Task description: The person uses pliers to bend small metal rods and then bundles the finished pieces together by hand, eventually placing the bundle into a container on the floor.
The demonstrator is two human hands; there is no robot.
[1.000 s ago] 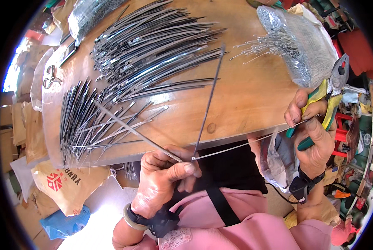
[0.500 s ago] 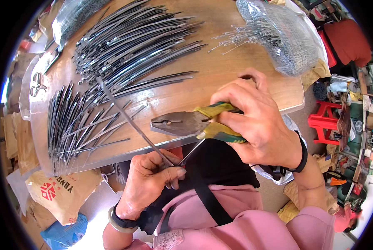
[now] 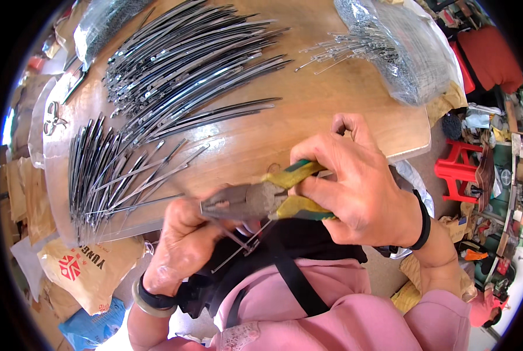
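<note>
My right hand (image 3: 358, 190) is wrapped round the spread yellow-and-green handles of combination pliers (image 3: 241, 200). The grey jaws point left and overlap the fingers of my left hand (image 3: 182, 243). That hand is closed on a flat metal strip (image 3: 235, 238), which is blurred by motion. A thin metal rod (image 3: 226, 263) crosses the strip near its lower end. How the rod is held is hidden behind the fingers and pliers. Whether the jaws touch the strip, I cannot tell. Both hands are above my lap, at the table's near edge.
Dark metal strips (image 3: 173, 70) lie heaped on the wooden table (image 3: 325, 96), with a smaller pile (image 3: 97, 175) nearer left. Thin looped rods spill from a plastic bag (image 3: 416, 64) at back right. Scissors (image 3: 53, 119) lie far left. A red stool (image 3: 457, 169) stands at right.
The left hand has moved left and up, and the strip has swung from pointing up-left over the table to down-right. The pliers have shifted slightly left and down, over the left fingers.
</note>
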